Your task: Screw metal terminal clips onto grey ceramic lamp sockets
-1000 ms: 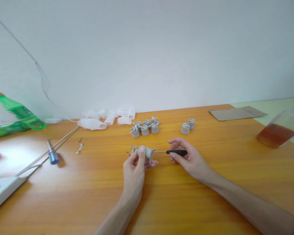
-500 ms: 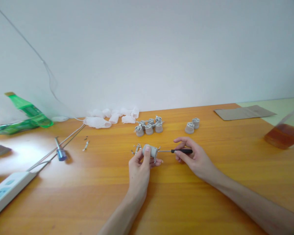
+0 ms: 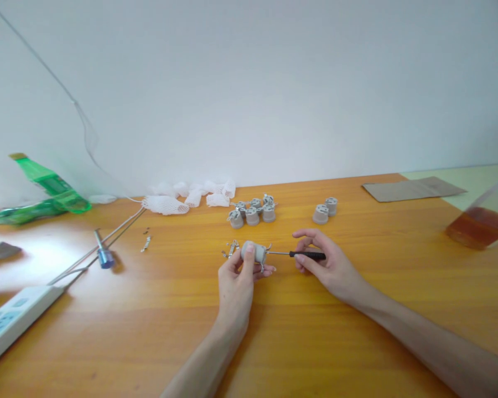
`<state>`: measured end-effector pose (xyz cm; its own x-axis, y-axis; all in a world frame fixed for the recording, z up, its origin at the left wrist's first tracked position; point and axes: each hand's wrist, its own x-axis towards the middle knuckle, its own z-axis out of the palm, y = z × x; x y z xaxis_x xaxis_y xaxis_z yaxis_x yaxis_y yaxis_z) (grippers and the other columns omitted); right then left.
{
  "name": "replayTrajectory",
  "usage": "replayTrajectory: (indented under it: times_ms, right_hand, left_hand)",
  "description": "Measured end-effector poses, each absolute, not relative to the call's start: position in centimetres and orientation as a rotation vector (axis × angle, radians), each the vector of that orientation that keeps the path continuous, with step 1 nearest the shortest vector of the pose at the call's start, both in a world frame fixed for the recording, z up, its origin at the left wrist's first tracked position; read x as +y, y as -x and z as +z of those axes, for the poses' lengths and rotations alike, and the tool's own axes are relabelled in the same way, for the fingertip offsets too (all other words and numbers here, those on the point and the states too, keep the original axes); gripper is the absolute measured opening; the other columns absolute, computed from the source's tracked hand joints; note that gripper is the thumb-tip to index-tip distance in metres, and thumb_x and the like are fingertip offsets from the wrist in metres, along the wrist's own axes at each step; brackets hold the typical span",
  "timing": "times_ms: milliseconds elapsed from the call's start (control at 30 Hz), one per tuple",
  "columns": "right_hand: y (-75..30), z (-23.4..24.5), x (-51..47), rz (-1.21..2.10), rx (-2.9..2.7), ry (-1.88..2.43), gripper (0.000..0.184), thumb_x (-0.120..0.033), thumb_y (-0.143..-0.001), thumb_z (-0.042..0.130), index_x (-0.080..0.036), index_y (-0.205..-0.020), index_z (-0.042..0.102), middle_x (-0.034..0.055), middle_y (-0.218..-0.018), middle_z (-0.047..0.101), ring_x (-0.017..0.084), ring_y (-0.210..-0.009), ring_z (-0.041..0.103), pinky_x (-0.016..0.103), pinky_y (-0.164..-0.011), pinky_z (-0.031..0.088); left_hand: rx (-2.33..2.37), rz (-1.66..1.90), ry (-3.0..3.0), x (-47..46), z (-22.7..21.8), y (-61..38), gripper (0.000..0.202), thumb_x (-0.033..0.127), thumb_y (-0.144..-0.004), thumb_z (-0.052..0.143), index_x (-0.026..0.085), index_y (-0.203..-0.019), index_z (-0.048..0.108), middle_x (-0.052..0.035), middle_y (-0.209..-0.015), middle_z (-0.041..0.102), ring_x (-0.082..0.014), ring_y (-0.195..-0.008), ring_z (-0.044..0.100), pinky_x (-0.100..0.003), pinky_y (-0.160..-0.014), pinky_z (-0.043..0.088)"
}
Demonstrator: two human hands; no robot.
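My left hand (image 3: pixel 237 282) grips a small grey socket (image 3: pixel 253 251) with metal clips, lying on its side just above the wooden table (image 3: pixel 149 326). My right hand (image 3: pixel 330 265) pinches the black handle of a thin screwdriver (image 3: pixel 299 254), whose metal tip points left into the socket's open end. A few loose metal clips (image 3: pixel 231 249) lie right behind my left hand's fingers.
Several grey sockets (image 3: pixel 253 211) are grouped behind my hands, two more (image 3: pixel 326 210) to their right. White foam nets (image 3: pixel 191 200), a blue-handled screwdriver (image 3: pixel 102 251), a power strip (image 3: pixel 14 318), a green bottle (image 3: pixel 45 188), cardboard (image 3: pixel 413 189) and a cup of brown liquid (image 3: pixel 479 224) surround them.
The view has shifted, so everything sits slightly further right than a second ago. Both hands keep the same hold on the socket and the screwdriver.
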<state>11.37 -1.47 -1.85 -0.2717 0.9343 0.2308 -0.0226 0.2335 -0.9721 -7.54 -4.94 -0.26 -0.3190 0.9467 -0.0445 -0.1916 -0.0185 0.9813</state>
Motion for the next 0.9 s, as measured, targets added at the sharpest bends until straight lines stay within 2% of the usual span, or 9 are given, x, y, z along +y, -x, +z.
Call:
replayTrajectory:
  times_ms: [100, 233, 300, 367, 433, 500, 567, 733, 900]
  right_hand:
    - [-11.20, -1.79, -1.58, 1.241, -1.470, 0.965, 0.032, -0.042, -0.092, 0.065, -0.023, -0.117, 0.056, -0.0041, -0.075, 0.058, 0.012, -0.055, 0.061, 0.025, -0.051, 0.052]
    - [-11.22, -1.72, -1.74, 1.291, -1.480, 1.098, 0.037, -0.054, -0.098, 0.051, -0.022, -0.116, 0.057, -0.0074, -0.060, 0.053, 0.010, -0.034, 0.048, 0.022, -0.032, 0.034]
    - [-11.32, -1.71, -1.76, 1.269, -1.529, 1.069, 0.036, -0.052, -0.100, 0.048, -0.023, -0.119, 0.058, -0.0048, -0.065, 0.056, 0.011, -0.042, 0.054, 0.023, -0.039, 0.042]
    - [-11.41, -1.70, -1.75, 1.219, -1.573, 0.993, 0.032, -0.045, -0.098, 0.055, -0.024, -0.122, 0.057, 0.0005, -0.084, 0.063, 0.013, -0.063, 0.065, 0.027, -0.059, 0.055]
    - [-11.43, -1.71, -1.75, 1.189, -1.575, 0.943, 0.032, -0.038, -0.095, 0.062, -0.026, -0.124, 0.056, 0.0034, -0.104, 0.062, 0.013, -0.078, 0.066, 0.029, -0.073, 0.059]
    - [-11.38, -1.74, -1.77, 1.192, -1.538, 0.936, 0.031, -0.035, -0.093, 0.065, -0.026, -0.122, 0.055, 0.0024, -0.105, 0.060, 0.012, -0.075, 0.065, 0.028, -0.070, 0.058]
    - [-11.30, -1.79, -1.81, 1.210, -1.513, 0.945, 0.028, -0.036, -0.094, 0.063, -0.025, -0.118, 0.056, -0.0009, -0.089, 0.060, 0.011, -0.064, 0.063, 0.026, -0.059, 0.055]
    - [-11.25, -1.82, -1.85, 1.271, -1.534, 1.042, 0.028, -0.046, -0.099, 0.053, -0.023, -0.115, 0.057, -0.0060, -0.066, 0.054, 0.009, -0.041, 0.050, 0.022, -0.039, 0.037]
    - [-11.42, -1.67, -1.75, 1.216, -1.578, 0.974, 0.032, -0.043, -0.098, 0.057, -0.025, -0.125, 0.055, 0.0029, -0.093, 0.066, 0.015, -0.070, 0.064, 0.030, -0.065, 0.055]
  left_hand:
    - [1.303, 1.506, -0.905, -5.08, -0.28, 7.48, 0.045, 0.057, -0.078, 0.076, 0.013, -0.084, 0.068, -0.0004, -0.071, 0.065, -0.0141, -0.060, 0.068, -0.027, -0.063, 0.061]
    - [1.316, 1.470, -0.944, -5.29, -0.14, 7.35, 0.044, 0.056, -0.079, 0.075, 0.013, -0.084, 0.068, 0.0000, -0.067, 0.064, -0.0156, -0.060, 0.069, -0.027, -0.062, 0.061]
    - [1.307, 1.476, -0.930, -5.24, -0.03, 7.35, 0.044, 0.056, -0.079, 0.075, 0.013, -0.083, 0.068, 0.0005, -0.065, 0.064, -0.0146, -0.059, 0.067, -0.027, -0.063, 0.061]
    - [1.292, 1.499, -0.895, -5.12, 0.05, 7.40, 0.043, 0.055, -0.079, 0.076, 0.013, -0.082, 0.067, 0.0008, -0.067, 0.063, -0.0132, -0.059, 0.066, -0.027, -0.064, 0.061]
    - [1.281, 1.518, -0.867, -5.02, 0.07, 7.47, 0.042, 0.054, -0.079, 0.076, 0.013, -0.083, 0.067, 0.0004, -0.071, 0.065, -0.0121, -0.059, 0.066, -0.026, -0.064, 0.061]
    - [1.285, 1.514, -0.864, -4.99, 0.02, 7.52, 0.043, 0.054, -0.079, 0.076, 0.013, -0.085, 0.068, 0.0000, -0.072, 0.066, -0.0120, -0.059, 0.066, -0.026, -0.063, 0.060]
    - [1.292, 1.504, -0.881, -5.01, -0.06, 7.53, 0.044, 0.055, -0.079, 0.076, 0.013, -0.085, 0.068, 0.0000, -0.070, 0.065, -0.0124, -0.058, 0.066, -0.025, -0.062, 0.060]
    - [1.295, 1.485, -0.901, -5.09, -0.10, 7.51, 0.041, 0.053, -0.081, 0.074, 0.013, -0.085, 0.069, 0.0005, -0.067, 0.064, -0.0131, -0.060, 0.067, -0.024, -0.063, 0.060]
    - [1.290, 1.492, -0.877, -5.07, 0.16, 7.47, 0.043, 0.054, -0.079, 0.076, 0.012, -0.084, 0.069, -0.0007, -0.070, 0.066, -0.0134, -0.059, 0.066, -0.027, -0.063, 0.060]
